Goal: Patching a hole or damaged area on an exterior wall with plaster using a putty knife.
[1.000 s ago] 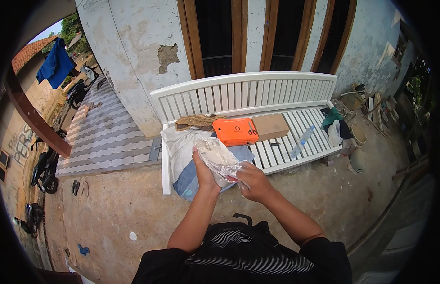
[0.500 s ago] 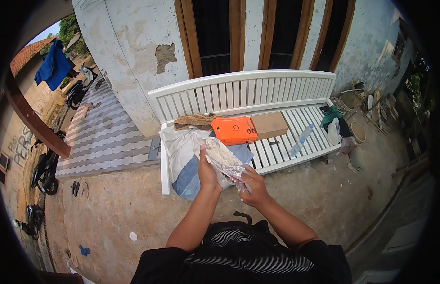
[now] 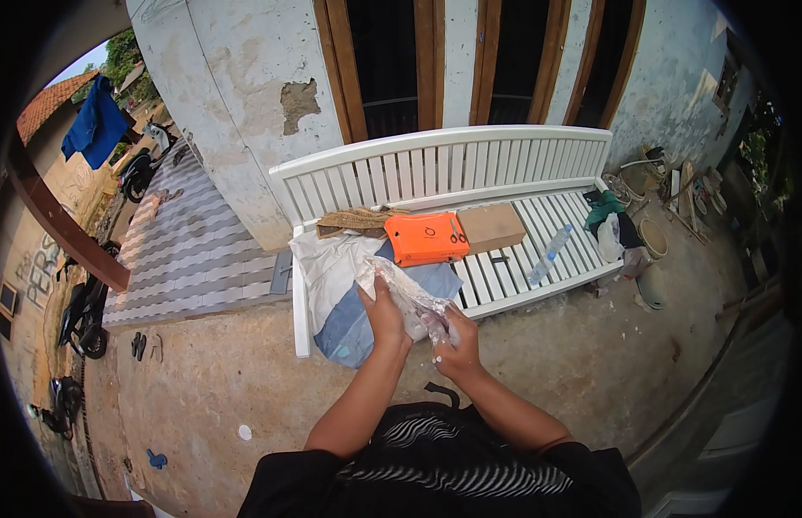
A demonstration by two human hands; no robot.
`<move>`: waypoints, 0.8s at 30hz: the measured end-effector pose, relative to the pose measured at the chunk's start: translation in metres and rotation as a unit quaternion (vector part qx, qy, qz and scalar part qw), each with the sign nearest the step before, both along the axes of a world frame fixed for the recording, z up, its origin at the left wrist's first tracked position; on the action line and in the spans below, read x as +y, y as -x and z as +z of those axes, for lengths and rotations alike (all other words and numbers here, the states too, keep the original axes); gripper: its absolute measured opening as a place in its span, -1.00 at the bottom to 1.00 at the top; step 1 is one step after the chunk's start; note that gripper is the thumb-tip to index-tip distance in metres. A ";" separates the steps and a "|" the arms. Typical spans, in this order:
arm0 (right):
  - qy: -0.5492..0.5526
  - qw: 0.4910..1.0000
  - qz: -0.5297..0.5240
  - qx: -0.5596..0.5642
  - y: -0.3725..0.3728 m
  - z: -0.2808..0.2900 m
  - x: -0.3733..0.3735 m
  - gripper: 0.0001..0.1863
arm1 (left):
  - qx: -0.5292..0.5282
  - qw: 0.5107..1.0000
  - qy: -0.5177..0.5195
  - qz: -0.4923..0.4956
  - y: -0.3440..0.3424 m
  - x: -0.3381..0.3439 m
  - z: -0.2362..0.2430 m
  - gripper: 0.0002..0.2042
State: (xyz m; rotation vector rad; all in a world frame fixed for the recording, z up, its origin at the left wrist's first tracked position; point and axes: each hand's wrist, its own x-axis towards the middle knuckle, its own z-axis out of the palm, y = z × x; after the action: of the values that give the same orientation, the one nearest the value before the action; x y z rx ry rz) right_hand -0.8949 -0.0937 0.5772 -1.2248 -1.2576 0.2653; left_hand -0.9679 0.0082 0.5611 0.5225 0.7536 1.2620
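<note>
Between my hands, above the front of the bench, is a crumpled clear plastic bag (image 3: 408,296) smeared with a whitish paste or powder. My left hand (image 3: 386,318) is closed round its left side, thumb pointing up. The bag's right end is bunched in my right hand (image 3: 458,348), whose fingers are closed. White smudges show on my right fingers. Just beyond the bag, a blue and off-white cloth (image 3: 330,285) drapes over the left end of the white slatted bench (image 3: 539,287).
On the bench lie an orange box (image 3: 427,239), a brown cardboard box (image 3: 493,228), a woven item (image 3: 353,222) and a plastic bottle (image 3: 550,256). Dark cloth and a bag (image 3: 610,233) sit at its right end. Sandals (image 3: 138,345) and a blue object (image 3: 156,458) lie on the floor.
My right hand has turned and moved slightly down, and the bag looks more squeezed and narrower between my hands. My left hand has shifted a little, still on the bag.
</note>
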 end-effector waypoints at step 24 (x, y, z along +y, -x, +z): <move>0.018 0.944 0.057 0.326 -0.057 0.020 0.015 -0.76 | -0.137 0.978 0.037 -0.150 0.037 -0.019 0.022 -0.45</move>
State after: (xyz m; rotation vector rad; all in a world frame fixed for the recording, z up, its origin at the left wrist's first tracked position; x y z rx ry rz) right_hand -0.8377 -0.0791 0.5968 -0.9747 -0.7426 0.7174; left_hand -1.0048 -0.0112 0.5827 0.3756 0.4673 0.9942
